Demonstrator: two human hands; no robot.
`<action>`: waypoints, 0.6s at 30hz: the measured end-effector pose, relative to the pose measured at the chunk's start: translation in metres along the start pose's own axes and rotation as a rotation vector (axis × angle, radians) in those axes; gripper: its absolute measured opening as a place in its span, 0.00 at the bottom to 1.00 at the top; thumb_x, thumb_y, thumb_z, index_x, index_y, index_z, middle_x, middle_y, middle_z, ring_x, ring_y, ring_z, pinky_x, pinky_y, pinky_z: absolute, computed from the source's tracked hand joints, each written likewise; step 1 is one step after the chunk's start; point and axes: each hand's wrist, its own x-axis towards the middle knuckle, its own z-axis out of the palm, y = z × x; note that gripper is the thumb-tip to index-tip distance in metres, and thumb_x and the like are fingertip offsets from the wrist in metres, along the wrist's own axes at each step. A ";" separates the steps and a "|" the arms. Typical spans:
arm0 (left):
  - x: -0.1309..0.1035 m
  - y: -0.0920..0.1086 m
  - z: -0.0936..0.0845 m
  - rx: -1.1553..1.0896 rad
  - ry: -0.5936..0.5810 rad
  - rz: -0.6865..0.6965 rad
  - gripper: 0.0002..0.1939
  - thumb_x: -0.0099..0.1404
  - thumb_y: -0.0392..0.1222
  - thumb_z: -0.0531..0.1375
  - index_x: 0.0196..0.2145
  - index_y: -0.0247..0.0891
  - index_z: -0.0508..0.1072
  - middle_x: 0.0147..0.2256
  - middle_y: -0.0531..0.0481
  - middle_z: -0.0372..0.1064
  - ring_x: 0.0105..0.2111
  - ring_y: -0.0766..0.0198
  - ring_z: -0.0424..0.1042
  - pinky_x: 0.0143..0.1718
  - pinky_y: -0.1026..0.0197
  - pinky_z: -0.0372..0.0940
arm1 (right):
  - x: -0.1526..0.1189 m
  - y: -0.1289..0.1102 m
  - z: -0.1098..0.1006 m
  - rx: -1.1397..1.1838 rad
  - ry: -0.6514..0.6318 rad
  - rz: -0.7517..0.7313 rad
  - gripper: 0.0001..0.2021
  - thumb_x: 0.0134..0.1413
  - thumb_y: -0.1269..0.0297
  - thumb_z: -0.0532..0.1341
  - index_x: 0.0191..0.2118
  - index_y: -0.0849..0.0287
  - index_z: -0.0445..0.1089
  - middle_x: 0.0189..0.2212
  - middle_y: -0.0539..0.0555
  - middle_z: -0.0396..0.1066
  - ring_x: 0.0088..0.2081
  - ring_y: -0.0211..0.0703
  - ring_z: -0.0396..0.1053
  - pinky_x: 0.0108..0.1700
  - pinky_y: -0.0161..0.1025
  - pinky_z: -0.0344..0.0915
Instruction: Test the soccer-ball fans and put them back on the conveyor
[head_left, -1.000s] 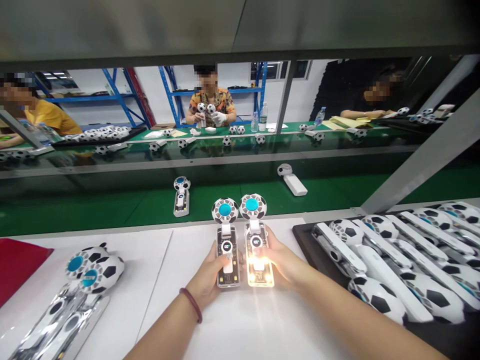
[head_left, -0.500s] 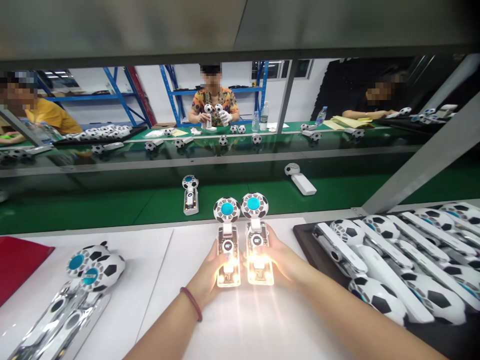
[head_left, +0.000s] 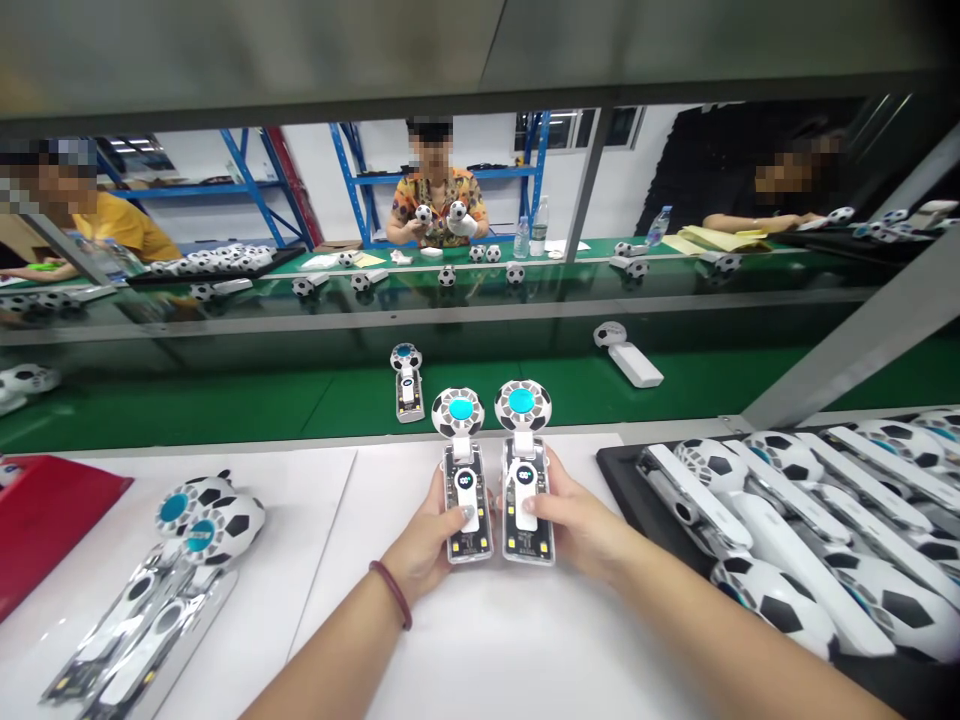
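Note:
Side by side above the white tabletop, two handheld fans with football-patterned heads stand upright in my hands. My left hand is closed round the left handheld fan, its thumb on the white front strip. Likewise, my right hand grips the right handheld fan, thumb resting on its strip. Each has a blue disc in the head, a transparent body with circuitry and small yellow squares, and a round display that appears to read 100. The lights in both bodies are off. Fingers behind the bodies are mostly hidden.
To the right, a black tray carries several similar fans. Two more lie at left beside a red object. On the green belt sit a clear-bodied fan and a white one. Co-workers sit opposite; a slanted post rises right.
The bright lights in both fan bodies have gone out. Both hands still hold the fans. The view has shifted slightly, and a football-patterned fan head has come into sight at the far left.

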 end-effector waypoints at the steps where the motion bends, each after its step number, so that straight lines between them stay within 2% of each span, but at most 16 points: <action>1: 0.000 0.000 0.000 -0.001 -0.007 -0.005 0.33 0.49 0.41 0.67 0.48 0.43 0.54 0.36 0.49 0.68 0.33 0.60 0.71 0.34 0.56 0.67 | 0.000 0.000 0.000 0.003 -0.009 -0.002 0.35 0.38 0.70 0.65 0.52 0.50 0.48 0.37 0.50 0.67 0.38 0.44 0.69 0.40 0.43 0.65; 5: -0.002 0.000 0.000 -0.012 -0.005 -0.020 0.34 0.48 0.39 0.67 0.48 0.44 0.53 0.35 0.49 0.69 0.33 0.59 0.71 0.33 0.56 0.67 | -0.001 -0.001 0.003 0.005 -0.031 0.005 0.40 0.37 0.70 0.66 0.55 0.49 0.43 0.42 0.53 0.67 0.42 0.47 0.68 0.43 0.45 0.64; 7: -0.002 0.001 0.000 -0.013 -0.008 -0.017 0.33 0.49 0.38 0.66 0.48 0.44 0.53 0.34 0.50 0.69 0.32 0.60 0.71 0.33 0.56 0.67 | -0.001 -0.001 0.003 0.003 -0.032 0.009 0.41 0.37 0.70 0.65 0.56 0.49 0.42 0.41 0.53 0.67 0.41 0.47 0.69 0.43 0.45 0.64; 10: -0.002 0.001 0.000 -0.010 -0.015 -0.015 0.32 0.49 0.38 0.66 0.48 0.43 0.54 0.34 0.50 0.69 0.32 0.60 0.71 0.32 0.56 0.67 | -0.001 0.000 0.002 -0.004 -0.036 0.001 0.40 0.38 0.70 0.65 0.55 0.49 0.42 0.37 0.51 0.67 0.37 0.44 0.69 0.41 0.44 0.65; 18: -0.002 0.002 0.002 0.005 0.016 -0.011 0.31 0.49 0.37 0.65 0.47 0.43 0.54 0.34 0.49 0.68 0.32 0.59 0.70 0.33 0.56 0.66 | 0.000 0.000 -0.001 -0.027 -0.022 -0.009 0.37 0.39 0.70 0.64 0.54 0.49 0.45 0.38 0.51 0.65 0.39 0.45 0.68 0.42 0.45 0.64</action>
